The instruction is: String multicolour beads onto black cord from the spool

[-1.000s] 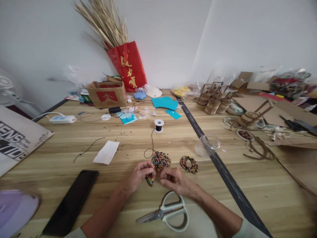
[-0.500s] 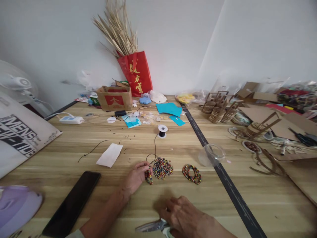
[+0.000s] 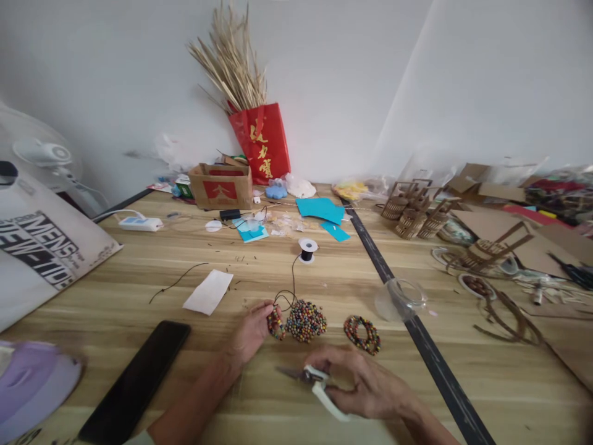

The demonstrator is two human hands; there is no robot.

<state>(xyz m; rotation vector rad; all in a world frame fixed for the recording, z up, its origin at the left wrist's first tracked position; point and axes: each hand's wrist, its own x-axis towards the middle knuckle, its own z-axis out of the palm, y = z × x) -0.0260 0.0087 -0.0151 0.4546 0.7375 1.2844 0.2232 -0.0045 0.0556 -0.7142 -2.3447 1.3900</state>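
Currently pinching a strand of beads (image 3: 276, 324) in the left hand (image 3: 254, 330), with fingers closed on it, just left of a heap of loose beads (image 3: 306, 321) on the counter (image 3: 259, 278). Can see black cord (image 3: 293, 278) lying near those fingertips, curling into loops beside the heap and running back to a white-flanged spool (image 3: 307, 250). Gripping scissors (image 3: 309, 374) in the right hand (image 3: 359, 386), with thumb and fingers clamped around the pale handles, blades aimed left, on the near side of the strand and apart from it (cannot tell how wide the blades stand). Can also make out a coil of strung beads (image 3: 372, 343) lying right of the heap, apart from it. Farther right, can spot a clear plastic cup (image 3: 386, 303) resting by the counter's dark strip (image 3: 449, 380). Over on the left, can find a white paper sheet (image 3: 208, 292) with a loose dark cord (image 3: 162, 290) near it, plus a black phone (image 3: 138, 377) lying flat. At the back, can notice a red bag (image 3: 264, 142) holding dry stalks (image 3: 236, 71).
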